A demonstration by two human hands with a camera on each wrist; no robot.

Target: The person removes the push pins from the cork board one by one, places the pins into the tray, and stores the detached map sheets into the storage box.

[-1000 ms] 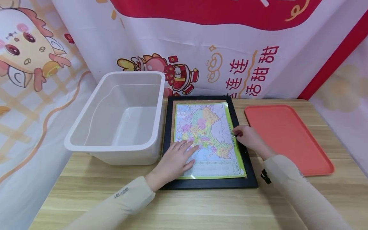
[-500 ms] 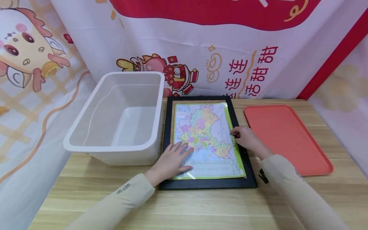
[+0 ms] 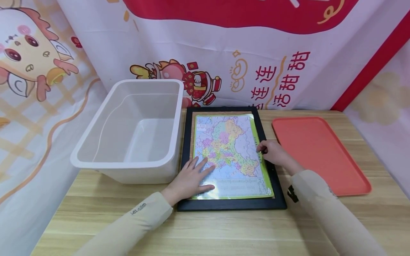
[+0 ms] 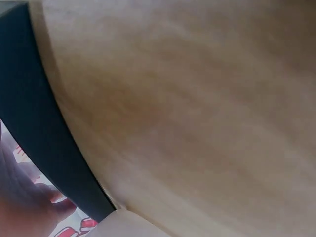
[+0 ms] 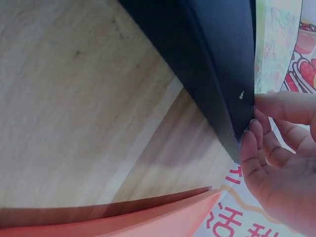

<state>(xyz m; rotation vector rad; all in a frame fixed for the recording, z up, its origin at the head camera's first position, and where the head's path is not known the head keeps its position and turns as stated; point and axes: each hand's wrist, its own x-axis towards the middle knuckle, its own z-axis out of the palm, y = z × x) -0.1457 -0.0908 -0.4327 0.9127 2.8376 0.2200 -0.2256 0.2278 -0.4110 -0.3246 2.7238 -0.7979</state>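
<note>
A laminated map (image 3: pixel 230 142) with a green border lies on a brown board inside a black frame (image 3: pixel 232 204). My left hand (image 3: pixel 189 179) rests on the map's lower left part, fingers spread; the left wrist view catches part of this hand (image 4: pixel 24 202) beyond the frame's dark edge (image 4: pixel 44 113). At the map's right border, my right hand (image 3: pixel 272 152) has its fingers curled and pinches a small dark, shiny thing (image 3: pixel 263 151), mostly hidden by the fingers. In the right wrist view, the right hand's fingertips (image 5: pixel 259 116) sit at the frame's inner edge.
A deep white bin (image 3: pixel 128 165) stands on the wooden table (image 3: pixel 224 234), close along the frame's left side. To the right lies a red tray (image 3: pixel 323 156), partly under the right forearm. A printed cloth (image 3: pixel 205 42) hangs behind the table.
My left hand has slid slightly left and down on the map, its thumb spreading away from the fingers. The right hand stays at the map's right border, shifted very little.
</note>
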